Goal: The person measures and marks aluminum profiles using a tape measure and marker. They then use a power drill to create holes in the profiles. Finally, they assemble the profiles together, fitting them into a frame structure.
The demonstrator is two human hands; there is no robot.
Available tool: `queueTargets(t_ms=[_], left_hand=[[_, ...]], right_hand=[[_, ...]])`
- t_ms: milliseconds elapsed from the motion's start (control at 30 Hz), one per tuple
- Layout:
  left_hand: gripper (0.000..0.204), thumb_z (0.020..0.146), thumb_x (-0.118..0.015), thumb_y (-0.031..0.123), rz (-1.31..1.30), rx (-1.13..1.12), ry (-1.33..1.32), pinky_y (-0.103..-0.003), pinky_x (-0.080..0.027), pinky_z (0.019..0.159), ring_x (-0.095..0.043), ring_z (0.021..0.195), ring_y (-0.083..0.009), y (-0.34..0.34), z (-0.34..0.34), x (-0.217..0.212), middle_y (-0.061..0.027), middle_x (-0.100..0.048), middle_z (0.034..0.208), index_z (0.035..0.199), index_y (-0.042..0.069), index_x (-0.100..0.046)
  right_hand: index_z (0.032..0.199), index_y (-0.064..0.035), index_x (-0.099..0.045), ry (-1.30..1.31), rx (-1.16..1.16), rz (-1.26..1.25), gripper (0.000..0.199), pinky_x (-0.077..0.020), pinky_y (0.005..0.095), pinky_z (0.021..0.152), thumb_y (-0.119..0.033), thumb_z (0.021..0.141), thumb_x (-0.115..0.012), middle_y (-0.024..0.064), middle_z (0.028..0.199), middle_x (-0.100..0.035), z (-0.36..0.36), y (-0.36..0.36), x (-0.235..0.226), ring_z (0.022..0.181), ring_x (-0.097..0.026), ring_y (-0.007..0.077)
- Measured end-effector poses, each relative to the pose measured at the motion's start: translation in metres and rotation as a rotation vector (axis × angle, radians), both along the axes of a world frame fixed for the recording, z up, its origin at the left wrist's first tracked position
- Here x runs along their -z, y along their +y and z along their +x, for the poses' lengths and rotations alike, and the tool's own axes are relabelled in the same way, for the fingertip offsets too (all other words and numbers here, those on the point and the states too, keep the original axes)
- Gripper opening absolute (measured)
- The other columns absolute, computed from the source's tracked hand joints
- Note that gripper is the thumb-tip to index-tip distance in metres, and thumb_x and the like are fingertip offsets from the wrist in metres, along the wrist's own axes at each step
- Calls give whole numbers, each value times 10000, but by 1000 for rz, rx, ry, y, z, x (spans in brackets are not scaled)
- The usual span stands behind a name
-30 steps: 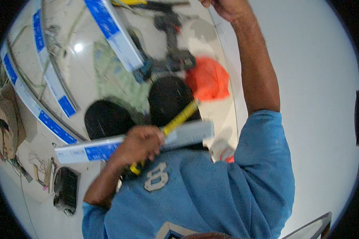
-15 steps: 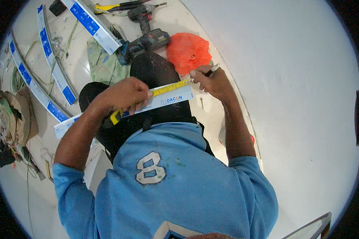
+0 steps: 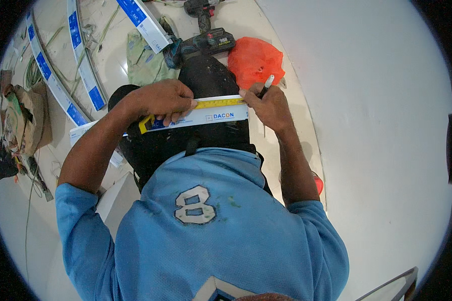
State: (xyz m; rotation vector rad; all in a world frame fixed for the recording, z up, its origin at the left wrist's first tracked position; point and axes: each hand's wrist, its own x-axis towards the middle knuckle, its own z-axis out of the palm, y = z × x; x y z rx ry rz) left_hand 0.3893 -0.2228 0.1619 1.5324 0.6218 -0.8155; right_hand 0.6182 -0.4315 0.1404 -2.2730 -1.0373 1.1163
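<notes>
Across my dark-trousered lap lies a long white strip (image 3: pixel 226 115) with blue and white printed film on it. My left hand (image 3: pixel 166 100) is closed over the strip and a tape measure (image 3: pixel 218 104). The tape's yellow blade runs along the strip's far edge, and its yellow-and-black case shows below my left fingers. At the strip's right end my right hand (image 3: pixel 272 108) is closed around a marker (image 3: pixel 267 86) with a whitish tip pointing up. Its thumb and forefinger touch the strip's end, where the tape's tip is; the fingers partly hide that tip.
Beyond my knees lie a cordless drill (image 3: pixel 206 42), a red plastic bag (image 3: pixel 256 62) and a pale green cloth (image 3: pixel 144 60). Similar blue-and-white strips (image 3: pixel 81 55) stretch over the floor at left, near cables and a brown bag (image 3: pixel 35 118). A white wall (image 3: pixel 376 125) rises at right.
My right hand has closed in on the strip's end, its fingers now touching there. The tape blade lies flatter along the strip. The whole view has shifted slightly.
</notes>
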Motion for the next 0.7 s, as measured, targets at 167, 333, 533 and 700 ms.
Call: queueTargets(t_ms=[167,333,533,700], left_hand=[[442,1059,-594,412,13,-2,-15,-278,-507,464,-647,523,-130,2,2,2,-31,-636,624,813,49,-653],[437,1049,-617,414,-22,-26,12,-280,-505,456,-651,518,-140,5,4,3,-40,-641,623,824,42,-663],[466,1044,-637,410,10,-70,41,-283,-524,465,-663,518,-150,8,1,-2,-54,-668,642,790,21,-676],[462,1032,-663,397,85,-94,-17,-292,-556,480,-682,522,-158,19,-22,5,-69,-683,644,809,-4,-711]], right_hand=[[1009,-4,-763,124,67,13,384,-544,445,727,-378,923,-739,175,793,-738,10,1,10,739,-717,300],[1281,-38,-708,240,-226,54,555,-552,397,808,-279,811,-876,103,1010,-750,18,-3,-7,874,-682,230],[1330,-83,-706,298,-250,71,691,-541,348,860,-283,715,-949,62,1062,-741,17,-4,-3,936,-664,178],[1338,-91,-718,280,-267,110,711,-502,321,796,-288,696,-952,43,970,-729,16,-6,0,887,-643,155]])
